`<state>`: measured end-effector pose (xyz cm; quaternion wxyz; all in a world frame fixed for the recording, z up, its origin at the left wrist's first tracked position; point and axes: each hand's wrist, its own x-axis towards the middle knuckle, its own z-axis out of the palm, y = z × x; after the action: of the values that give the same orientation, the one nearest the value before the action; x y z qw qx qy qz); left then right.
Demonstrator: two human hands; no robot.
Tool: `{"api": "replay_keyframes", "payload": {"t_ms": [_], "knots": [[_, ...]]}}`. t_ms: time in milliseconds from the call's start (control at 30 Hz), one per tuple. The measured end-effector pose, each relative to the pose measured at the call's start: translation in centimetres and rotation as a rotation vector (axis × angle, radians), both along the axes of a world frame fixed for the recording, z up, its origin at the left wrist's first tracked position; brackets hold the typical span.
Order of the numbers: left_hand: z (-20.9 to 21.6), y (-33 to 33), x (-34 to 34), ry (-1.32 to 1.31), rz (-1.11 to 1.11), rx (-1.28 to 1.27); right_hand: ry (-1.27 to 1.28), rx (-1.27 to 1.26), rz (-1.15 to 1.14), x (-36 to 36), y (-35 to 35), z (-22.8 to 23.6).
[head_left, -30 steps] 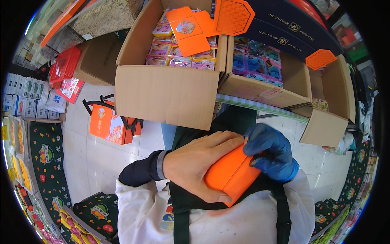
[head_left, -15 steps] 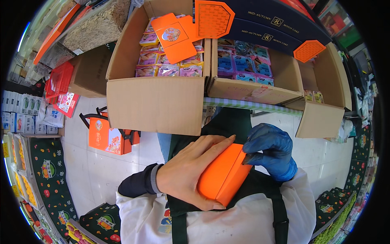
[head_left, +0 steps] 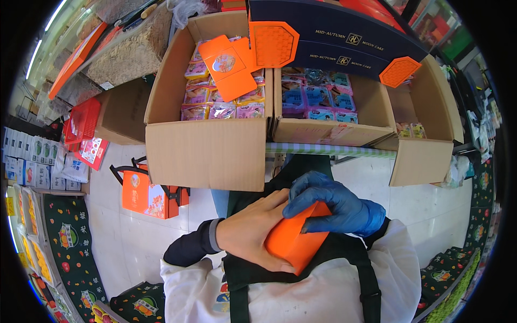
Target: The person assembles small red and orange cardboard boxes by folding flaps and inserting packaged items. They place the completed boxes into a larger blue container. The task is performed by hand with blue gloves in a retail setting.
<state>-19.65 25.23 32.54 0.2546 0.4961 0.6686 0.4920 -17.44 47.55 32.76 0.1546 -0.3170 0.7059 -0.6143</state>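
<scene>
A small orange paper box (head_left: 295, 243) is held tilted in front of my dark apron. My bare left hand (head_left: 246, 229) wraps its left side, with the thumb along the near lower edge. My right hand (head_left: 339, 207), in a blue glove, bends over the far right end of the box, with fingers on its top edge and thumb against its upper face. Part of the box's far side is hidden under both hands. Beyond them, a flat unfolded orange carton (head_left: 229, 64) lies on wrapped packets in the left cardboard box (head_left: 207, 153).
A middle cardboard box (head_left: 331, 132) holds blue and pink packets; a right one (head_left: 423, 159) holds a few yellowish packets. Navy boxes (head_left: 334, 37) lie across them, with orange lattice pieces (head_left: 274, 44) at their edge. An orange gift bag (head_left: 153, 194) stands on the floor to the left.
My right hand has moved left and inward, its fingers reaching further over the end of the orange box. My left hand still grips it. The whole view has shifted slightly.
</scene>
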Motion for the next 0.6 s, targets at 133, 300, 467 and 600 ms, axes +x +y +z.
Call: {"api": "replay_keyframes", "payload": {"t_ms": [133, 300, 467, 600], "knots": [[-1.1, 0.5, -0.6, -0.153, -0.073, 0.068, 0.227, 0.155, -0.017, 0.1, -0.1, 1.7], [-1.7, 1.2, -1.0, -0.270, -0.121, -0.016, 0.229, 0.153, 0.056, -0.3, -0.2, 0.5], [-0.5, 0.8, -1.4, -0.193, -0.129, -0.063, 0.059, -0.075, -0.012, -4.1, 4.1, 2.7], [-0.1, -0.3, -2.2, -0.255, -0.061, 0.013, 0.222, 0.290, -0.354, -13.9, 8.4, 0.4]]}}
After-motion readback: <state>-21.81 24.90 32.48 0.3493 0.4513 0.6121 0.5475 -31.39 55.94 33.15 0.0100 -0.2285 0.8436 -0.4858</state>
